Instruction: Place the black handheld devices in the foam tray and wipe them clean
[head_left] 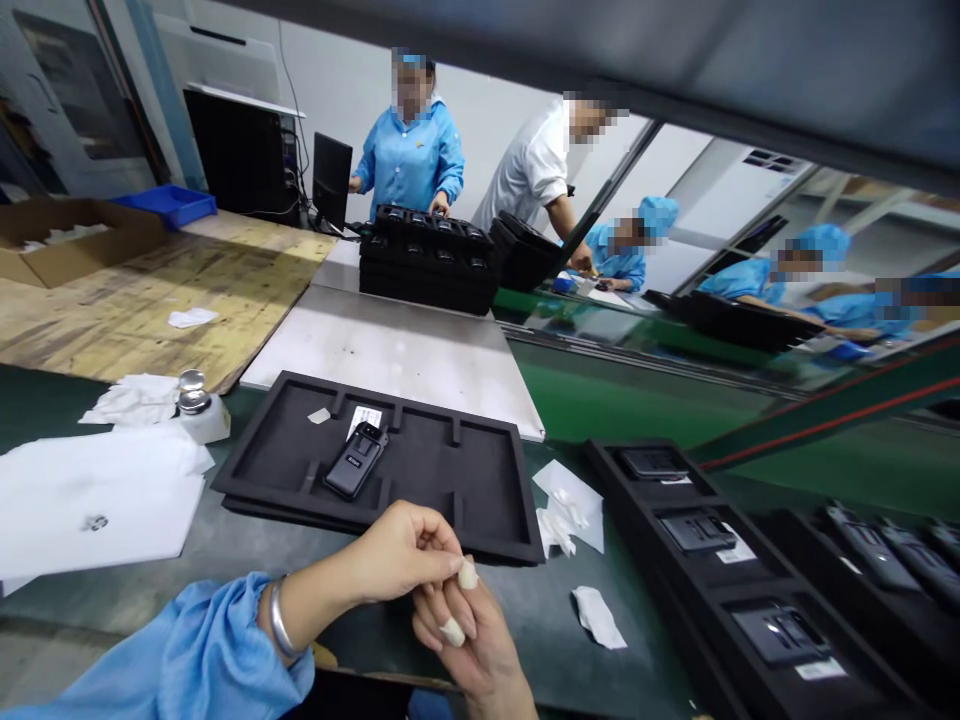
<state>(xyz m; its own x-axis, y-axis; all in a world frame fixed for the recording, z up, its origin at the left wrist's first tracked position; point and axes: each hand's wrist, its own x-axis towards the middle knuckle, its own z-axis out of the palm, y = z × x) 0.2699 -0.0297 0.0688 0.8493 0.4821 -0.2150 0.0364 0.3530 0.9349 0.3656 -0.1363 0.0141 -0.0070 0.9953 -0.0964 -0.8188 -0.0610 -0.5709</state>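
The left hand and right hand are together above the near edge of the green work surface. The left thumb and fingers are pinched at a white finger cover on one right fingertip; a second cover is fitted to another right finger. The right fingers are curled; whether they grip anything cannot be told.

To the right lie a white slip and crumpled tissue. Just beyond the hands is a black tray. One dark device rests at an angle in its left part, overlapping a white label. A second tray, at right, carries three devices.

At left are white sheets and a metal-topped bottle. Farther back, stacked black trays stand on a white board. Behind them, a co-worker in blue stands beside a monitor.
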